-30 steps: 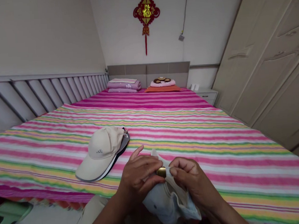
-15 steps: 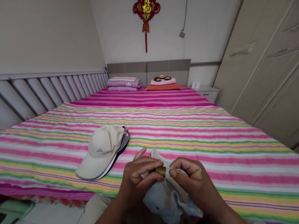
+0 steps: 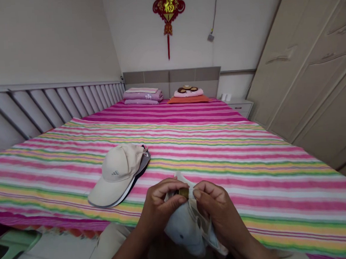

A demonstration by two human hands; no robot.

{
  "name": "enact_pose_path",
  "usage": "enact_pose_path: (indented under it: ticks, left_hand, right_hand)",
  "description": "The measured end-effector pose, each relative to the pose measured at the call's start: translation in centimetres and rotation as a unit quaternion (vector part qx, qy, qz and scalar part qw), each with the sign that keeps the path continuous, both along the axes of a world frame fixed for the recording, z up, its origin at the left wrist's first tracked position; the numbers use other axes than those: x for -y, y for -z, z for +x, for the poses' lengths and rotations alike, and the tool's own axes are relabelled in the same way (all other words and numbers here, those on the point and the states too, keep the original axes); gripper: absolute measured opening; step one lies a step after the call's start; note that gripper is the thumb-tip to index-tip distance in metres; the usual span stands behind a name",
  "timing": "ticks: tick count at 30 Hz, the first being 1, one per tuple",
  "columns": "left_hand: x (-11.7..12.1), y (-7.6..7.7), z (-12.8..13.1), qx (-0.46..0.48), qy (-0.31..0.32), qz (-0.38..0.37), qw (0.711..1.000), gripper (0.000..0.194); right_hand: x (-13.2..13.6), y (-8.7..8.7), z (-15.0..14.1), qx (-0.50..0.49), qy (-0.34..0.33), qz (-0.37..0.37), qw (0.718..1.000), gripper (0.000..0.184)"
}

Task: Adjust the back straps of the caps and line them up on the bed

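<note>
A pale blue-white cap (image 3: pixel 182 232) hangs from my two hands at the near edge of the bed, its back strap uppermost. My left hand (image 3: pixel 161 202) pinches the brass-coloured buckle (image 3: pixel 183 192) on that strap between thumb and fingers. Close beside it, my right hand (image 3: pixel 217 205) grips the strap's white end between thumb and forefinger. The cap's brim is partly hidden behind the hands. To the left, a stack of caps lies on the bed, with a cream cap (image 3: pixel 119 168) on top and a grey cap (image 3: pixel 143 163) under it.
A striped sheet (image 3: pixel 206 143) covers the bed. Folded purple bedding (image 3: pixel 143 96) and a pink pillow (image 3: pixel 188 93) lie by the headboard (image 3: pixel 193 79). Rails (image 3: pixel 57 103) run along the left side. A green stool (image 3: pixel 16 246) stands at the lower left, a wardrobe (image 3: pixel 313 74) on the right.
Both hands have shifted slightly left with the cap. My left fingers, one raised before, are now curled closer round the buckle. The caps on the bed have stayed put.
</note>
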State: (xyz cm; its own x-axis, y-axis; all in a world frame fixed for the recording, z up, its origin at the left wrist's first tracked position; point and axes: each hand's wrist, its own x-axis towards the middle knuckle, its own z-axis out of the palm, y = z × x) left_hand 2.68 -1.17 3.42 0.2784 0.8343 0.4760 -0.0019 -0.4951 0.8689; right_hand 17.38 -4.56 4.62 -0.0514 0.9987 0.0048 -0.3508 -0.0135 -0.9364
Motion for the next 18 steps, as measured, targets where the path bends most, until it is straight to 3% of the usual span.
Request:
enact_pose_path:
  ticks: [2, 4, 8, 13, 18]
  left_hand:
    - [0.2, 0.1, 0.2, 0.025, 0.01, -0.064, 0.998, 0.018]
    - [0.4, 0.2, 0.3, 0.042, 0.016, -0.083, 0.996, 0.016]
    - [0.6, 0.1, 0.5, 0.021, -0.004, -0.009, 1.0, 0.014]
    - [0.4, 0.1, 0.3, -0.015, -0.012, 0.079, 0.997, 0.028]
    - [0.2, -0.1, -0.2, 0.052, 0.067, -0.022, 0.996, 0.026]
  right_hand:
    - [0.0, 0.2, -0.3, -0.002, 0.008, -0.008, 1.0, 0.026]
    - [0.0, 0.4, -0.5, 0.009, 0.004, -0.015, 1.0, 0.027]
    - [0.1, 1.0, -0.6, 0.02, 0.01, -0.023, 0.999, 0.028]
    - [0.0, 1.4, -0.5, 0.012, 0.011, -0.015, 1.0, 0.028]
    - [0.1, 1.0, -0.3, 0.016, -0.008, 0.0, 1.0, 0.026]
